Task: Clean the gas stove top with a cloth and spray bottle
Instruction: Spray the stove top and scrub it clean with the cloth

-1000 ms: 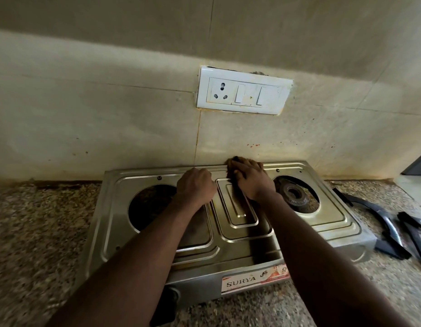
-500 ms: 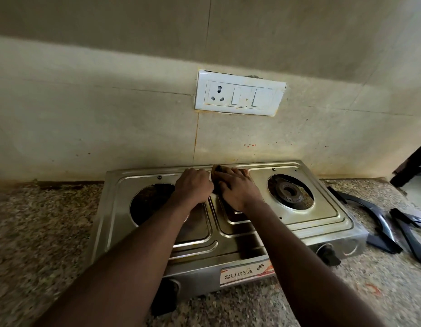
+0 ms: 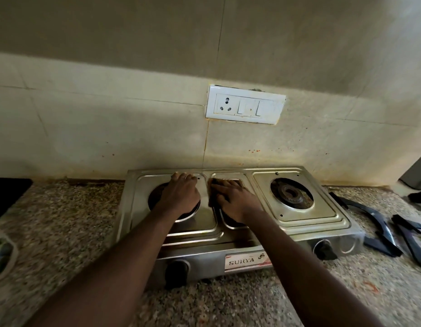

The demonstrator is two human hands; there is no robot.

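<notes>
Steel stove (image 3: 296,224) under wipe: my right hand (image 3: 236,200) pressed flat on dark cloth (image 3: 213,188); left hand (image 3: 181,195) braced, empty. Best kept firm, overlapping.

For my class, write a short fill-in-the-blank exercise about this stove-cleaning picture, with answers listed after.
1. The right hand presses a dark cloth on the stove's ____ panel.
2. The left hand rests over the ____ burner opening.
3. The brand label on the stove reads ____.
4. The black pan supports lie on the counter to the stove's ____.

Answers: middle; left; SURYA; right
</notes>
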